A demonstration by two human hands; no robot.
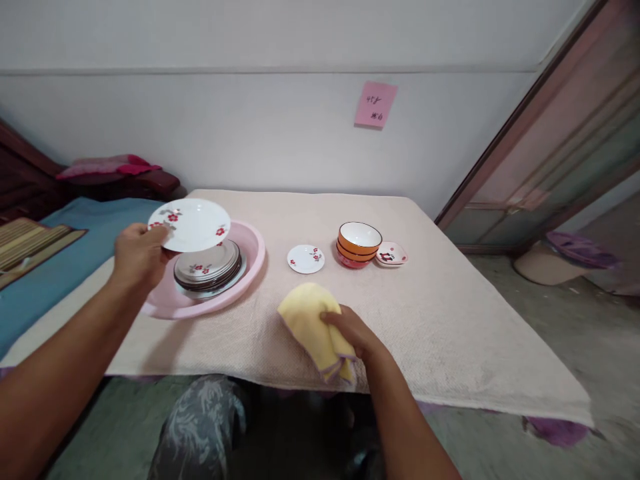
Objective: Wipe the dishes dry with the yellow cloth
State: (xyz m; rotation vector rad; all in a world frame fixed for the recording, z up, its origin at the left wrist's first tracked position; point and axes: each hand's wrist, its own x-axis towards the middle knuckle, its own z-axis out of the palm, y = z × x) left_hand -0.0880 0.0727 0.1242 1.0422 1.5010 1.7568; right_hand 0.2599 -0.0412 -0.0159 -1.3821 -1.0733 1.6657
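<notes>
My left hand [140, 257] grips the left rim of a white plate with red flowers [197, 223], holding it above a pink basin [255, 257]. Inside that basin lies a stack of plates [213, 263], pale ones on top and dark-rimmed ones lower down. In my right hand [353, 330] is a bunched yellow cloth [310, 317], its lower corner hanging near the table's front edge. A small flowered plate [304, 259] lies flat on the table beyond the cloth.
Stacked orange bowls [359, 243] stand right of the small plate, beside a square-looking dish with a cartoon print [393, 255]. A cream cloth covers the table [450, 333]. The wall behind bears a pink note [376, 105]. A bin [555, 259] stands on the floor at right.
</notes>
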